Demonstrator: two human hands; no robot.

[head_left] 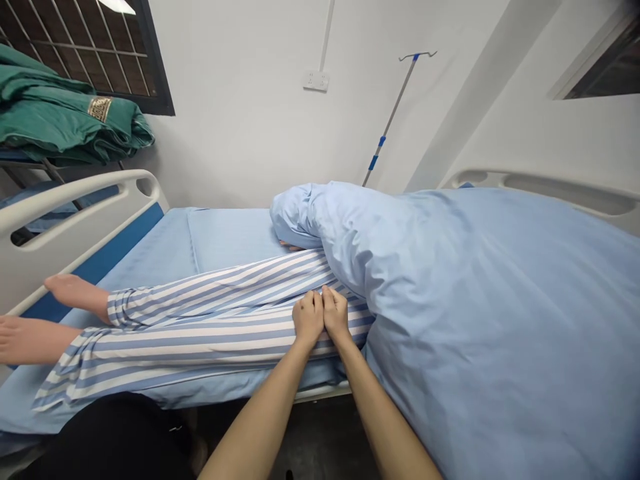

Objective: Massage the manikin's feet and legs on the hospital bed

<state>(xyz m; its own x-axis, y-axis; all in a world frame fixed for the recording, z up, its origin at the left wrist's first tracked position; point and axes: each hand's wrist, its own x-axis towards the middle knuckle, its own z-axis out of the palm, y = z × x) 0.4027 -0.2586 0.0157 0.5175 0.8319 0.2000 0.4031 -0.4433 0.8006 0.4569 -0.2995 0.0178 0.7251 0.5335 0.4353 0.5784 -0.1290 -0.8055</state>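
Observation:
My left hand [308, 316] and my right hand [335, 313] are closed side by side, knuckles touching. Both rest over the upper legs of a figure lying on the bed in blue-and-white striped trousers [200, 347]. Whether the curled fingers pinch any fabric is hidden. To the right of my hands, a light blue quilt [450, 267] is bunched over the figure's upper body. Fingertips of the figure's hand [291, 246] peek from under the quilt's edge. At the left, the bare feet [75, 293] stick out of the trouser legs.
The bed has a pale blue sheet [230, 230], a footboard [85, 213] at left and a headboard [545, 183] at right. Behind it stand an IV pole [395, 110] and a wall socket [316, 81]. Green folded cloth [65, 123] lies at the far left.

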